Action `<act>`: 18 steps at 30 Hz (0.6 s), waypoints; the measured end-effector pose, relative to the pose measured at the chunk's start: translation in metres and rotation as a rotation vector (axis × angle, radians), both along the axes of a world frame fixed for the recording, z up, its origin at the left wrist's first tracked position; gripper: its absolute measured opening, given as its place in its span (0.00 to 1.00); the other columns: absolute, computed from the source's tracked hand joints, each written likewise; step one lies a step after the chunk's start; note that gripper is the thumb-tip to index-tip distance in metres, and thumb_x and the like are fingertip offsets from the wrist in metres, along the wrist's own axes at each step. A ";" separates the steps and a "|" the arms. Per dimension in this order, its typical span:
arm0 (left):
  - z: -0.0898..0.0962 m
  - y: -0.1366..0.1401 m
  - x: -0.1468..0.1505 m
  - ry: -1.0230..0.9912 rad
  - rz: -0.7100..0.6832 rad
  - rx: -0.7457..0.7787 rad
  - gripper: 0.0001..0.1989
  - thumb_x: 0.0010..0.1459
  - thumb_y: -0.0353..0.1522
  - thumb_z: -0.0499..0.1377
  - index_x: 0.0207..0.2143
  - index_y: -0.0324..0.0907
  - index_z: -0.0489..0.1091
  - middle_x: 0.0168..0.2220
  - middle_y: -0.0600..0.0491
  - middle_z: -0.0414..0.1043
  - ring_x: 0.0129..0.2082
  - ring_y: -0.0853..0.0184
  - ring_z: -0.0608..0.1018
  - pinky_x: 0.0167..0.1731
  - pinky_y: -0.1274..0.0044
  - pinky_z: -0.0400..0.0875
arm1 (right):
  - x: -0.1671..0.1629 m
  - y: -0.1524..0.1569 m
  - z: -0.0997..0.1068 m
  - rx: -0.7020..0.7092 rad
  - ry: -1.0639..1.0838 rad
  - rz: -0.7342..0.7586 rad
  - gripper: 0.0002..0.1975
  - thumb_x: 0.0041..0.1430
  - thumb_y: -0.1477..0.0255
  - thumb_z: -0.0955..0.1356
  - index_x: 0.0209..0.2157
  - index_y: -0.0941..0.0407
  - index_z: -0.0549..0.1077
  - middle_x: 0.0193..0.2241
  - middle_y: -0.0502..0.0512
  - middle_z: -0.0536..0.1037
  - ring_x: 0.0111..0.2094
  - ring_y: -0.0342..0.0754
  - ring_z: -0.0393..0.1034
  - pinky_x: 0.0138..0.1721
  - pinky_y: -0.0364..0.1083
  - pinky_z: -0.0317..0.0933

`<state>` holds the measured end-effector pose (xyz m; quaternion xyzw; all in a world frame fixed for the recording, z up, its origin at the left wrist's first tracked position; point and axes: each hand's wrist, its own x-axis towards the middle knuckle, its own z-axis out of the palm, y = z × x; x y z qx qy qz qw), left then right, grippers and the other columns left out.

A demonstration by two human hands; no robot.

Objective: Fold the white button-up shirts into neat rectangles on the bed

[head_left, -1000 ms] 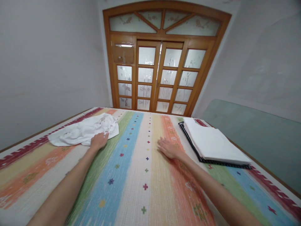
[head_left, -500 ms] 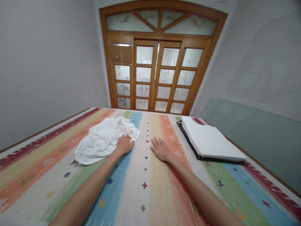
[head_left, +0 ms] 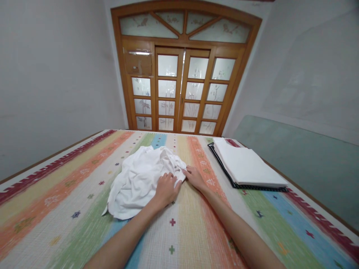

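A crumpled white cloth garment (head_left: 137,179) lies in loose folds at the middle of the table, its exact kind hidden by the creases. My left hand (head_left: 167,188) rests on its near right part, with the fingers curled into the fabric. At the cloth's right edge, my right hand (head_left: 194,177) has its thumb and fingers closed on the fabric. To the right lies a neatly folded white cloth (head_left: 249,162), stacked on a black striped folded cloth (head_left: 224,170) that shows along its left and near edges.
A striped, patterned tablecloth (head_left: 190,231) covers the table. Beyond the far edge stand wooden doors (head_left: 182,89) with frosted panes. A pale green panel (head_left: 303,157) leans along the right wall, and a grey wall (head_left: 56,74) rises on the left.
The crumpled white garment has moved right and nearer, drawn along with my left hand. My right hand, previously flat on the tablecloth, now grips the garment's right edge.
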<state>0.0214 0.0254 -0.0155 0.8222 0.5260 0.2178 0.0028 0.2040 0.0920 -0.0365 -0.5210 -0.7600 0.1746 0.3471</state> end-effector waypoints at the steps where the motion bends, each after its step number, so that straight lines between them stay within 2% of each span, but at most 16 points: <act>1: -0.001 0.001 -0.001 -0.022 0.025 -0.001 0.19 0.66 0.41 0.47 0.43 0.42 0.74 0.47 0.44 0.73 0.49 0.55 0.71 0.49 0.64 0.64 | 0.001 0.000 -0.001 0.011 0.038 -0.009 0.16 0.61 0.65 0.60 0.25 0.55 0.73 0.32 0.54 0.78 0.38 0.50 0.69 0.44 0.47 0.60; 5: -0.003 0.007 -0.006 -0.079 0.137 0.025 0.18 0.63 0.39 0.52 0.48 0.37 0.71 0.55 0.41 0.68 0.54 0.53 0.68 0.55 0.63 0.61 | 0.001 0.000 -0.005 0.061 0.120 -0.074 0.15 0.58 0.65 0.60 0.22 0.55 0.69 0.26 0.53 0.75 0.32 0.49 0.67 0.38 0.46 0.60; 8: -0.004 0.012 -0.011 -0.097 0.195 0.040 0.18 0.61 0.38 0.54 0.47 0.35 0.71 0.59 0.38 0.64 0.58 0.50 0.65 0.58 0.62 0.59 | 0.001 -0.001 -0.005 0.091 0.157 -0.104 0.15 0.59 0.64 0.60 0.23 0.55 0.68 0.26 0.53 0.74 0.32 0.49 0.66 0.37 0.46 0.59; 14: -0.002 0.020 -0.019 -0.104 0.236 0.052 0.17 0.58 0.40 0.58 0.45 0.39 0.71 0.55 0.41 0.67 0.54 0.52 0.68 0.56 0.63 0.61 | -0.001 -0.006 0.001 0.116 0.250 -0.089 0.15 0.59 0.63 0.60 0.30 0.55 0.74 0.32 0.55 0.77 0.37 0.51 0.68 0.42 0.48 0.61; 18: 0.000 0.025 -0.024 -0.117 0.236 0.046 0.13 0.57 0.36 0.60 0.42 0.40 0.72 0.52 0.44 0.67 0.52 0.54 0.68 0.55 0.64 0.62 | -0.003 -0.009 0.003 0.124 0.293 -0.063 0.15 0.60 0.62 0.60 0.34 0.54 0.75 0.36 0.56 0.78 0.41 0.52 0.68 0.45 0.49 0.60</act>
